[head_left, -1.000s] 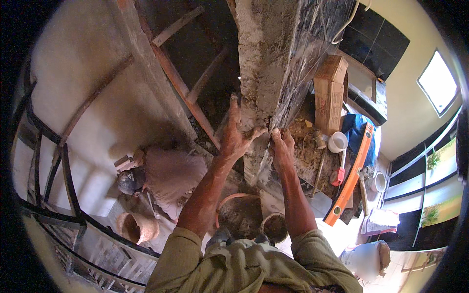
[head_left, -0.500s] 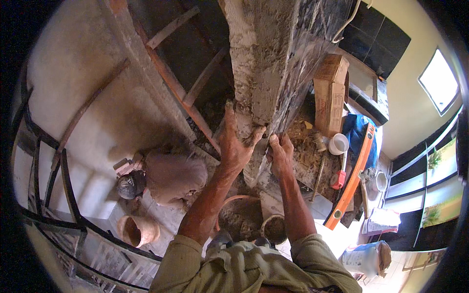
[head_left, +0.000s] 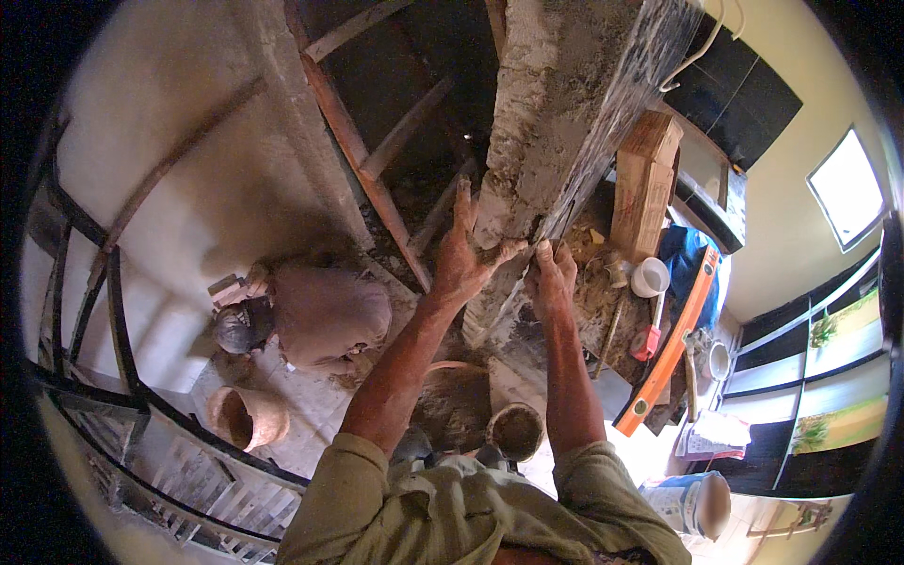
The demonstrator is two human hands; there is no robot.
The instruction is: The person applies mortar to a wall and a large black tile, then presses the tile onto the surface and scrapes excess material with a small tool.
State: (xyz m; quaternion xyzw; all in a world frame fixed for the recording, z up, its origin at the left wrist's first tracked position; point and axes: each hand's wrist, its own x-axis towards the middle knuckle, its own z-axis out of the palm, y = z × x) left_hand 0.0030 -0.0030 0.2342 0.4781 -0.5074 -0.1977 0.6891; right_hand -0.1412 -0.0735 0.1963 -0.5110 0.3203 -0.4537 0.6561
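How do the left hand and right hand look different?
The left hand is spread wide; the right hand is more curled. The left hand's thumb stretches sideways, while the right hand's thumb points up the picture. Both are bare and close to the grey mortar surface.

This is a room being built or fixed up. You can tell from the rough grey cement on the thick wall (head_left: 541,122), the long orange level (head_left: 679,330) and the messy white tub (head_left: 650,280).
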